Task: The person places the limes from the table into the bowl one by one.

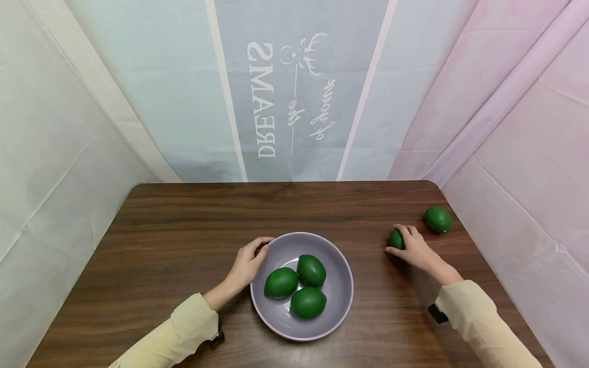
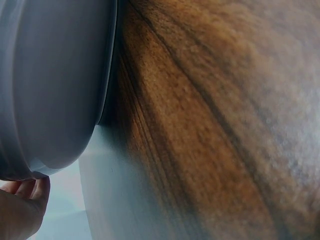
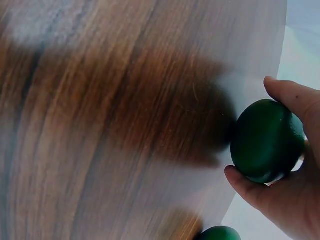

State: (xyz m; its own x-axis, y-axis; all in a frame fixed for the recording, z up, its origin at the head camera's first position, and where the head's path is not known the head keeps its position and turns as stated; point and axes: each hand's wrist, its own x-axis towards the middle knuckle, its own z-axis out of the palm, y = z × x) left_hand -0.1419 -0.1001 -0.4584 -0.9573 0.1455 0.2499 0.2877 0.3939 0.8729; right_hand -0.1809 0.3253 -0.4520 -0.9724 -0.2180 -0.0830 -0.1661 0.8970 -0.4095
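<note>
A grey-purple bowl [image 1: 340, 286] stands on the table with three green limes in it: one lime [image 1: 311, 271] at the back, one [image 1: 281, 282] at the left and one [image 1: 308, 302] in front. My left hand [image 1: 246, 263] holds the bowl's rim at its upper left, its fingertips partly hidden behind the bowl wall [image 2: 60, 75] in the left wrist view. Right of the bowl, my right hand [image 1: 416, 250] grips another lime [image 3: 265, 140] between thumb and fingers, low over the table. Whether that lime touches the wood is hard to tell.
One more lime [image 1: 437, 219] lies on the brown wooden table [image 1: 184, 220], just beyond my right hand near the right edge. Pale cloth walls [image 1: 529, 168] enclose the left and right sides, and a printed blue-grey cloth [image 1: 299, 163] hangs behind the back edge.
</note>
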